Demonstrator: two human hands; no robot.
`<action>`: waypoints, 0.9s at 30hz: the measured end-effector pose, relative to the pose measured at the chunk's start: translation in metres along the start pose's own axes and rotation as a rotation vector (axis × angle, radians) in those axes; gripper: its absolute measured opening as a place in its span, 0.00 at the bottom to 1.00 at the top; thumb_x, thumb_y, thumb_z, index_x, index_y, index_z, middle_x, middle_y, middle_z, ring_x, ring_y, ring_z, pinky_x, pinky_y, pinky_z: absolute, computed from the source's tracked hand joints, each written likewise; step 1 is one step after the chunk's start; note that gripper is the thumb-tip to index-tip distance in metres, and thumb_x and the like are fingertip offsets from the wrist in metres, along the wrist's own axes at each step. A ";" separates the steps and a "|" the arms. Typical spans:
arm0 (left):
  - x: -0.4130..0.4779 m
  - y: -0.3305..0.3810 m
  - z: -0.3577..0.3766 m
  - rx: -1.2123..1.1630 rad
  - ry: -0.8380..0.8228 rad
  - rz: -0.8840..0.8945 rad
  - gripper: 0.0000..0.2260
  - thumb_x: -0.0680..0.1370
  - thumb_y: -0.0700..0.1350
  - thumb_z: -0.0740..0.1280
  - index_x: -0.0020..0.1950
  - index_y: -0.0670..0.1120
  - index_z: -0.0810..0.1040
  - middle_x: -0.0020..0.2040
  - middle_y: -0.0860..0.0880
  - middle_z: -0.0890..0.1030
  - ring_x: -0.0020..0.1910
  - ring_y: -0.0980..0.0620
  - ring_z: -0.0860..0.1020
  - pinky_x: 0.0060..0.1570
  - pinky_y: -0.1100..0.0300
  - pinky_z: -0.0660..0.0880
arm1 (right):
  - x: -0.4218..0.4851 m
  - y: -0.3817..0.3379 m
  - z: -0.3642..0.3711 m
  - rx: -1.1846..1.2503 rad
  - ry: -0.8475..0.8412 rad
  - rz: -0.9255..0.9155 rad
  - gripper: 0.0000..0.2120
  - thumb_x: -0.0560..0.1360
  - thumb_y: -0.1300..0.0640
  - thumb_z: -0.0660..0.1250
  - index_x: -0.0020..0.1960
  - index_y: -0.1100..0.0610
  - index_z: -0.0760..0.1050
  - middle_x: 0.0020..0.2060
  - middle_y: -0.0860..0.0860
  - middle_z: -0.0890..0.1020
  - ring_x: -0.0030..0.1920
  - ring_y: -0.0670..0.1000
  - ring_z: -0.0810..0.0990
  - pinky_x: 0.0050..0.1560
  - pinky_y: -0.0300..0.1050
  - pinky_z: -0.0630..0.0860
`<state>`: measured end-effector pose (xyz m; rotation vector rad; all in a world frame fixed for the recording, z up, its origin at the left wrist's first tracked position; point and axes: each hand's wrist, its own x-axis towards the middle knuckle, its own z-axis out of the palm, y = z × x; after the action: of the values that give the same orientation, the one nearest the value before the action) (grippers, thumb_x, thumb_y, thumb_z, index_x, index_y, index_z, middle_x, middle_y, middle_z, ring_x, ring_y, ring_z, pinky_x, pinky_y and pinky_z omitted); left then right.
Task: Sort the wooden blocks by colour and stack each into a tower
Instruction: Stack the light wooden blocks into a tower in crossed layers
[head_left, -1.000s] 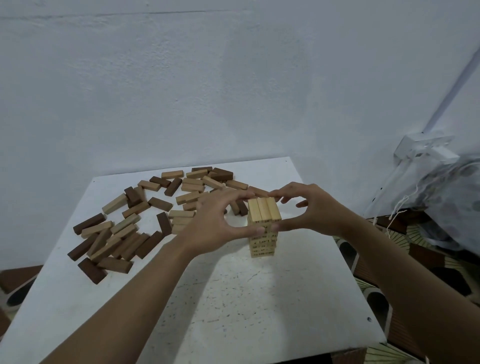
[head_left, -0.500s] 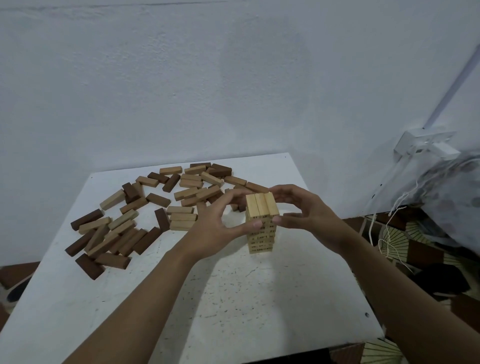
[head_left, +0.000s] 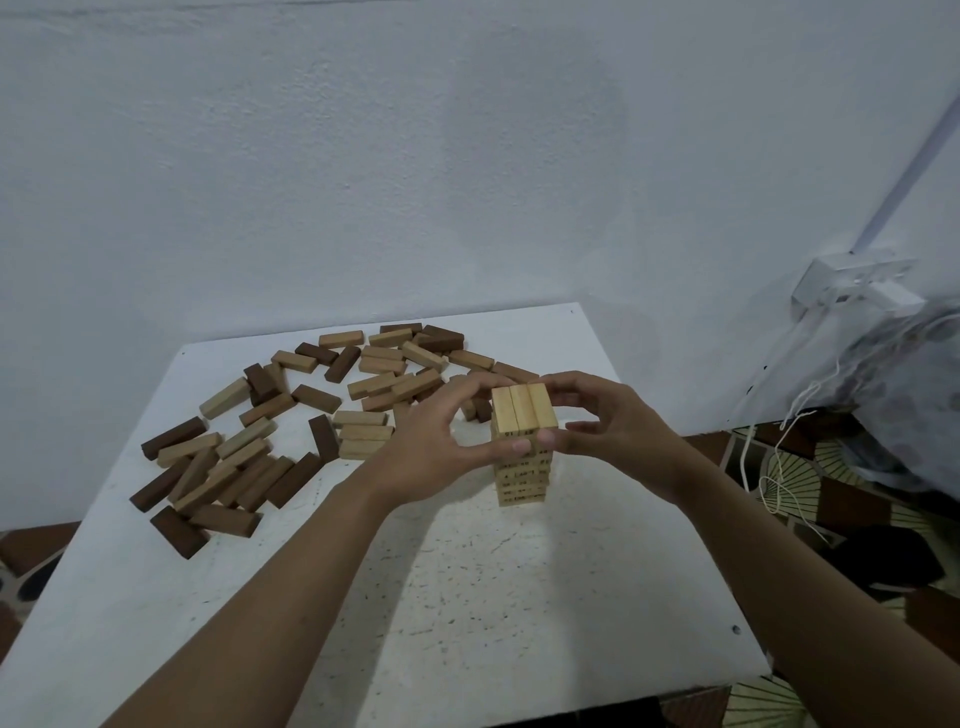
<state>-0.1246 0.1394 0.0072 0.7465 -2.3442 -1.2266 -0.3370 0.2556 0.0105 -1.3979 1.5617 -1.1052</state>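
A tower of light wooden blocks (head_left: 522, 470) stands right of the middle of the white table (head_left: 467, 597), its top layer made of three blocks side by side. My left hand (head_left: 436, 441) curls round the tower's top from the left, thumb on the near face and fingers behind. From the right, my right hand (head_left: 608, 421) grips that same top layer with thumb in front and fingers over the far edge. A pile of loose light, mid-brown and dark brown blocks (head_left: 291, 415) lies spread over the table's left and back.
A pale wall rises directly behind the table. To the right, beyond the table's edge, a white socket box (head_left: 852, 283) with cords and a clear plastic bag (head_left: 904, 384) hang above a patterned floor (head_left: 810, 493).
Both hands have stayed on the tower's top layer, shifting their fingers slightly closer around it. The camera view has moved a little; the loose blocks lie as before.
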 end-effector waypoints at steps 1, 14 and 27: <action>0.000 0.000 0.000 0.002 0.000 0.004 0.25 0.68 0.73 0.70 0.64 0.70 0.73 0.62 0.68 0.75 0.64 0.66 0.71 0.57 0.58 0.69 | 0.000 0.000 0.000 -0.003 0.002 -0.002 0.27 0.67 0.38 0.77 0.64 0.42 0.77 0.62 0.40 0.80 0.66 0.44 0.75 0.65 0.61 0.74; 0.004 -0.002 -0.002 0.016 -0.006 0.022 0.25 0.71 0.68 0.71 0.66 0.63 0.75 0.62 0.66 0.77 0.63 0.63 0.72 0.53 0.64 0.68 | 0.000 -0.004 -0.002 -0.044 -0.005 -0.002 0.27 0.67 0.43 0.76 0.64 0.46 0.76 0.60 0.40 0.80 0.65 0.44 0.76 0.65 0.61 0.74; -0.003 -0.006 -0.002 -0.001 0.011 0.007 0.28 0.69 0.63 0.76 0.67 0.60 0.77 0.61 0.64 0.80 0.64 0.62 0.74 0.57 0.59 0.70 | 0.000 -0.004 -0.004 -0.065 -0.026 0.008 0.29 0.66 0.42 0.78 0.65 0.42 0.75 0.61 0.39 0.80 0.66 0.42 0.75 0.66 0.59 0.74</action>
<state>-0.1196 0.1368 0.0026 0.7422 -2.3355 -1.2171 -0.3399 0.2564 0.0153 -1.4419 1.5958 -1.0358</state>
